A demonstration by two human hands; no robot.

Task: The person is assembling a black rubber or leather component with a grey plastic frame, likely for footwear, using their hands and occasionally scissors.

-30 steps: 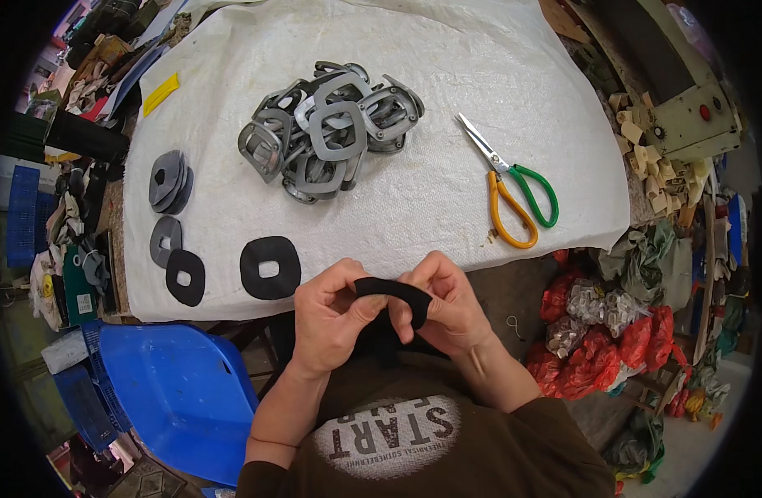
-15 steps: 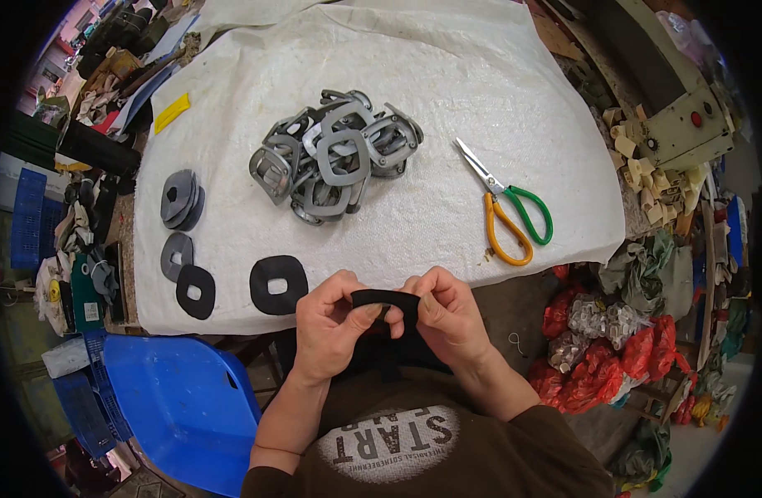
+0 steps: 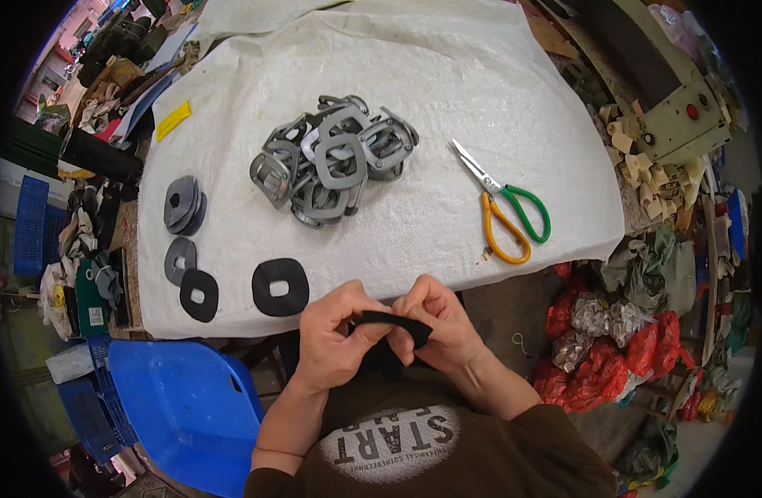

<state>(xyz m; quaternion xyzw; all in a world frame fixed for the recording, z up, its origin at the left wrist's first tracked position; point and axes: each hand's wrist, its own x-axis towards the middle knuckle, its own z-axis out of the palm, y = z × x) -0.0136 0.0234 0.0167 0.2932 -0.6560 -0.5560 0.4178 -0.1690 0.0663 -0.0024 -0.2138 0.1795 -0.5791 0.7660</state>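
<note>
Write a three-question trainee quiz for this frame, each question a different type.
1. True or false: both hands, left hand and right hand, hold the black strip.
2. Which colours are the handles of the scissors? A) red and blue B) orange and green C) both black
3. Fill in: the pile of grey metal buckles lies on a ____ cloth.

Key: 1 true; 2 B; 3 white.
</note>
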